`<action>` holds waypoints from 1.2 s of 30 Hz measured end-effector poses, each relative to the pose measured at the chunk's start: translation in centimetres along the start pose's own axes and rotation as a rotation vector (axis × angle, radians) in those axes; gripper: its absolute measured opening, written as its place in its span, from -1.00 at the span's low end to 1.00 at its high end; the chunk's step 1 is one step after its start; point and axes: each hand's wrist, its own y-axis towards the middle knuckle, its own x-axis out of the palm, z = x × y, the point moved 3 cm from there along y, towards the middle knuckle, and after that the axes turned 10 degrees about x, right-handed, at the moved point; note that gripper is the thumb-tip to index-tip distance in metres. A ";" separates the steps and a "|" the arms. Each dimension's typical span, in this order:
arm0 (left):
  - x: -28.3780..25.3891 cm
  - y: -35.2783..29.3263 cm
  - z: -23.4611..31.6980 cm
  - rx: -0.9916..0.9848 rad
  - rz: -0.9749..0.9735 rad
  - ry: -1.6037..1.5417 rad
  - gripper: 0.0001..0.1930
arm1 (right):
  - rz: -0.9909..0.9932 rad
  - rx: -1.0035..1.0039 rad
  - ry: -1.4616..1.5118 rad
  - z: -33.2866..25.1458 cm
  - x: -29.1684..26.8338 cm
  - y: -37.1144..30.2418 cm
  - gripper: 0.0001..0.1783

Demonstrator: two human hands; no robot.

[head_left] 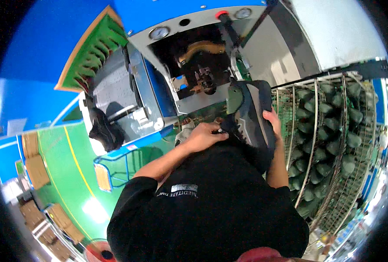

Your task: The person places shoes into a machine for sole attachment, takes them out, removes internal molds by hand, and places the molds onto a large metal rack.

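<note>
My right hand (271, 123) is wrapped round the outer side of a grey-and-black shoe upper (251, 114), its thumb in sight and most of its fingers hidden behind. The shoe upper stands tilted in front of my chest, with a dull green part near its top and lacing along its left side. To its left, my left hand (208, 137) is closed in a pinch by the lacing. A small dark, shiny bit shows at its fingertips, too small to name. Just beyond both hands is a machine (202, 101) with a grey metal front plate and a dark recess.
Two round gauges (159, 32) and a red knob (221, 15) top the machine. A wire rack (315, 144) with several dark green, shoe-shaped pieces stands close on the right. At left are a bench with a black shoe (105, 131) and a blue-framed stool (115, 170).
</note>
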 end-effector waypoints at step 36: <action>0.4 3.7 -16.3 -0.220 0.308 -1.491 -0.69 | 0.521 -0.575 -1.712 -6.1 23.5 12.0 -0.03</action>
